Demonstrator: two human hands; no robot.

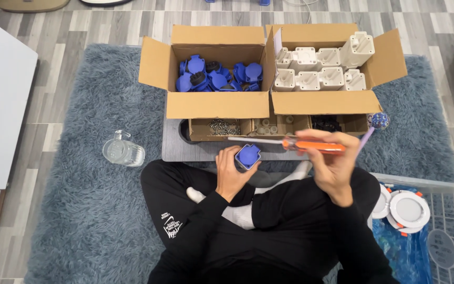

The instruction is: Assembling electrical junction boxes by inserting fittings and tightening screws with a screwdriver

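the person sits cross-legged on a shaggy grey-blue rug (80, 158), facing a low grey table (185, 150). the left hand (231, 173) has its grip closed around a small grey part with a blue cap (248, 155), held upright just over the table's near edge. the right hand (332, 163) grips an orange-handled screwdriver (290, 143) by the handle, lying almost level with its metal shaft pointing left, the tip above and just beside the blue cap; whether it touches cannot be told. on the table behind stand two open cardboard boxes: the left box (216, 105) holds a heap of blue caps, the right box (321, 102) holds white plastic housings standing in rows. in front of them a low cardboard tray (279, 126) has compartments with screws and small dark parts. a clear glass jug (123, 151) lies on the rug to the left, and white round fittings (408, 210) rest in a basket to the right.
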